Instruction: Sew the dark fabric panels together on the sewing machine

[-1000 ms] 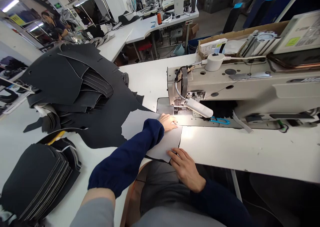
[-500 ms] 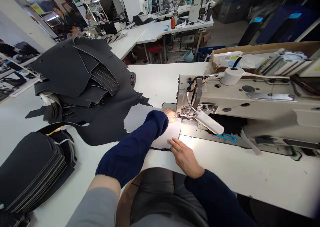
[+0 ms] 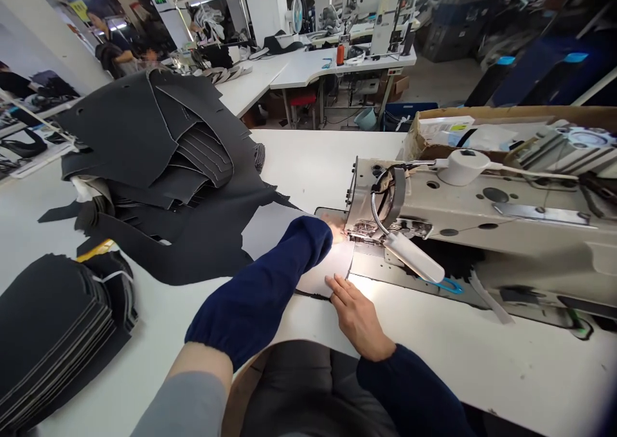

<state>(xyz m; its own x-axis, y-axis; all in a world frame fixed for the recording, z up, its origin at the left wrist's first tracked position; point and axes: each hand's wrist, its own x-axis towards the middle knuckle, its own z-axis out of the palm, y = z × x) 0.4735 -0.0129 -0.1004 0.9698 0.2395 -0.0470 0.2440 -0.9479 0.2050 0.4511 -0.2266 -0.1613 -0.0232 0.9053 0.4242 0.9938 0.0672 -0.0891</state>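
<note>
A pale grey-backed fabric piece [image 3: 332, 267] with a dark edge lies under the head of a sewing machine [image 3: 409, 193]. My left hand [image 3: 334, 226] is beside the needle area on the far part of this piece, blurred, its fingers hard to make out. On the near right edge of the piece, my right hand [image 3: 357, 315] rests with fingers stretched out and lying flat. The machine's lamp [image 3: 414, 256] lights the stitching spot. My left sleeve covers the middle of the fabric.
A large heap of dark cut fabric panels [image 3: 130, 135] sits to the left on the white table [image 3: 308, 148]. Nearer stands a tied stack of dark pieces [image 3: 53, 328]. A cardboard box [image 3: 409, 132] is behind the machine, and a person [image 3: 113, 48] is at the far left.
The camera view has shifted slightly, so the machine appears lower and further right. My left hand has become blurred beside the needle. My right hand still lies on the fabric edge.
</note>
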